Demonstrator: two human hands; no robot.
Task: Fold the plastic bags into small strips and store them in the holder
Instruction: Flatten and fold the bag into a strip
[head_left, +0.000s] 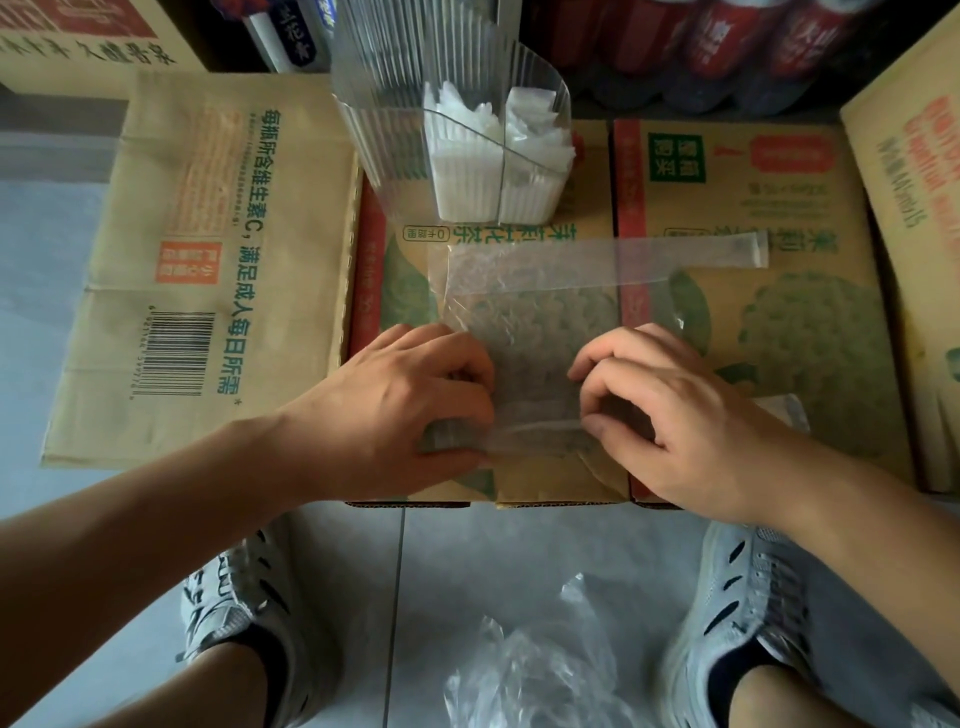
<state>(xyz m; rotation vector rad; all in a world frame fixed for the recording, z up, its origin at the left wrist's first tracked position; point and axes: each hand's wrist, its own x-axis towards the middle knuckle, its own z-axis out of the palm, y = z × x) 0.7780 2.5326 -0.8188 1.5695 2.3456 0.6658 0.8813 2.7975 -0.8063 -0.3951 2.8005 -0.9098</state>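
Observation:
A clear plastic bag (530, 312) lies flat on a printed cardboard box (753, 364), with its near edge turned over into a narrow fold. My left hand (405, 400) pinches the left end of that fold. At the fold's right end, my right hand (670, 410) pinches it with thumb and curled fingers. A long folded strip (691, 254) runs across the bag's far edge towards the right. Behind them stands the ribbed clear holder (467, 150), with several white folded bags packed in its right compartments.
A flat tan carton (208, 270) lies to the left, another box (914, 208) leans at the right, and dark bottles stand behind. Crumpled clear bags (540, 670) sit on the tiled floor between my two grey shoes.

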